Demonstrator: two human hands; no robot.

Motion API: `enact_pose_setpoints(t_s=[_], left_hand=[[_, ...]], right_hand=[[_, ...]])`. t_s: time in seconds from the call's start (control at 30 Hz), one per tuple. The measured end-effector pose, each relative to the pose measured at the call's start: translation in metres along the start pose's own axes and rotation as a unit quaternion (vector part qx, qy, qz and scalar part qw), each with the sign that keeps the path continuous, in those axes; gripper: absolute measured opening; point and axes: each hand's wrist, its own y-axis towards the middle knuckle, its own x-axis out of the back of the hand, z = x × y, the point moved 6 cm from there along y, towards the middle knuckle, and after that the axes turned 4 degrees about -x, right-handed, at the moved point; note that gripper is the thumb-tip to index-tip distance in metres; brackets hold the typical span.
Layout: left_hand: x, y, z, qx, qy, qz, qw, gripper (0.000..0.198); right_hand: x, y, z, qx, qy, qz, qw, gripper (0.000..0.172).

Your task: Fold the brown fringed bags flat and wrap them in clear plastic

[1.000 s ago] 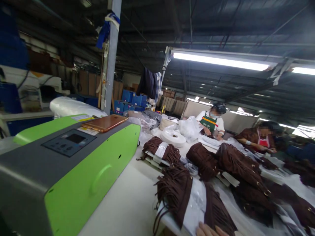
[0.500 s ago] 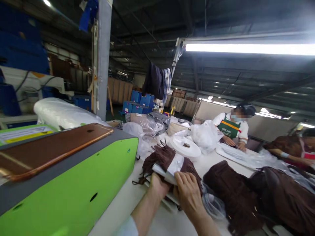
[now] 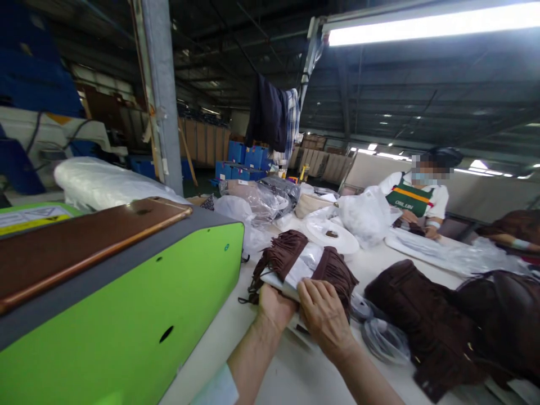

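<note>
A flat white packet wrapped with brown fringe (image 3: pixel 301 261) lies on the white table (image 3: pixel 291 377) at mid frame. My left hand (image 3: pixel 274 306) grips its near edge from below, fingers curled under it. My right hand (image 3: pixel 323 315) lies on top of the packet's near end, fingers bent over the fringe. Both forearms reach in from the bottom of the frame.
A green and grey machine (image 3: pixel 122 315) fills the left, with a brown phone-like slab (image 3: pixel 84 239) on top. Brown fringed bags (image 3: pixel 426 320) pile at right. White tape rolls (image 3: pixel 331 233), plastic bags (image 3: pixel 365 214) and a steel post (image 3: pixel 162 95) stand behind. A co-worker (image 3: pixel 415 197) sits across.
A second ago only fingertips showed at the bottom edge. Both hands have since reached out and taken hold of the fringed packet; the view has moved closer and leftward.
</note>
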Motion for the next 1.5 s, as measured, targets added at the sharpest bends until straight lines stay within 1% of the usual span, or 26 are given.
enact_pose_setpoints(t_s=[0.07,0.13,0.17,0.2,0.23,0.27,0.33,0.37,0.4,0.43,0.47,0.57,0.6,0.67,0.77,0.83,0.87,0.93,1.0,1.1,1.2,1.27,1.33,1.4,1.43,1.5], left_hand=[[0.023,-0.022,0.004,-0.002,-0.003,-0.030,1.000,0.035],[0.046,-0.048,0.003,-0.033,0.030,-0.109,0.993,0.037],[0.054,-0.061,-0.004,-0.079,0.079,-0.164,0.980,0.036],[0.055,-0.071,-0.015,-0.145,0.150,-0.201,0.957,0.034],[0.045,-0.076,-0.029,-0.225,0.231,-0.204,0.924,0.033],[0.025,-0.075,-0.043,-0.303,0.312,-0.160,0.886,0.033],[-0.030,-0.055,-0.053,-0.397,0.436,0.031,0.807,0.033],[-0.053,-0.038,-0.050,-0.394,0.492,0.118,0.767,0.034],[-0.070,-0.019,-0.044,-0.380,0.547,0.171,0.726,0.034],[-0.079,0.004,-0.034,-0.333,0.619,0.201,0.682,0.036],[-0.079,0.026,-0.021,-0.272,0.690,0.209,0.637,0.037],[-0.065,0.064,0.007,-0.195,0.745,0.213,0.601,0.041],[-0.057,0.069,0.014,-0.184,0.754,0.213,0.594,0.042],[-0.045,0.070,0.024,-0.169,0.789,0.209,0.552,0.046],[-0.039,0.064,0.028,-0.167,0.857,0.200,0.445,0.050],[-0.041,0.063,0.029,-0.166,0.882,0.198,0.394,0.050],[-0.042,0.063,0.029,-0.161,0.888,0.201,0.382,0.050],[-0.045,0.063,0.029,-0.147,0.890,0.216,0.375,0.050],[-0.050,0.062,0.025,-0.134,0.882,0.232,0.388,0.050],[-0.062,0.054,0.012,-0.147,0.873,0.232,0.402,0.050],[-0.076,0.037,-0.006,-0.223,0.875,0.205,0.378,0.048],[-0.079,0.023,-0.013,-0.277,0.870,0.190,0.360,0.043],[-0.075,0.005,-0.013,-0.336,0.857,0.195,0.339,0.043],[-0.063,-0.018,-0.002,-0.422,0.820,0.221,0.318,0.045],[-0.054,-0.030,0.006,-0.467,0.790,0.231,0.324,0.045],[-0.031,-0.056,0.029,-0.538,0.716,0.257,0.363,0.042]], right_hand=[[-0.006,-0.008,0.006,-0.010,-0.006,-0.014,1.000,0.028],[-0.008,-0.013,0.009,-0.017,-0.009,-0.018,1.000,0.029],[-0.009,-0.014,0.009,-0.017,-0.010,-0.017,1.000,0.029],[-0.008,-0.015,0.010,-0.018,-0.010,-0.016,1.000,0.029],[-0.007,-0.014,0.010,-0.021,-0.010,-0.017,1.000,0.030],[-0.006,-0.014,0.010,-0.026,-0.010,-0.020,0.999,0.030],[-0.003,-0.013,0.012,-0.040,-0.006,-0.034,0.999,0.029],[-0.002,-0.012,0.013,-0.048,-0.008,-0.041,0.998,0.030],[-0.003,-0.013,0.015,-0.056,-0.011,-0.044,0.997,0.030],[-0.004,-0.014,0.016,-0.066,-0.018,-0.042,0.997,0.031],[-0.007,-0.015,0.016,-0.076,-0.025,-0.038,0.996,0.031],[-0.015,-0.020,0.018,-0.109,-0.027,-0.020,0.994,0.028],[-0.017,-0.022,0.018,-0.118,-0.021,-0.017,0.993,0.027],[-0.021,-0.026,0.020,-0.133,-0.004,-0.014,0.991,0.027],[-0.028,-0.033,0.021,-0.172,0.025,-0.048,0.984,0.030],[-0.033,-0.039,0.022,-0.195,0.025,-0.083,0.977,0.032],[-0.036,-0.041,0.023,-0.199,0.021,-0.086,0.976,0.032],[-0.043,-0.043,0.024,-0.190,0.014,-0.045,0.981,0.028],[-0.045,-0.042,0.026,-0.160,0.010,0.015,0.987,0.032],[-0.030,-0.037,0.024,-0.126,0.008,0.068,0.990,0.047],[-0.001,-0.030,0.021,-0.122,0.017,0.085,0.989,0.052],[0.025,-0.031,0.022,-0.125,0.024,0.071,0.989,0.047],[0.053,-0.043,0.025,-0.140,0.032,0.052,0.988,0.037],[0.077,-0.066,0.027,-0.164,0.043,0.050,0.984,0.027],[0.089,-0.083,0.026,-0.184,0.045,0.056,0.980,0.022],[0.113,-0.124,0.019,-0.235,0.038,0.067,0.969,0.014]])
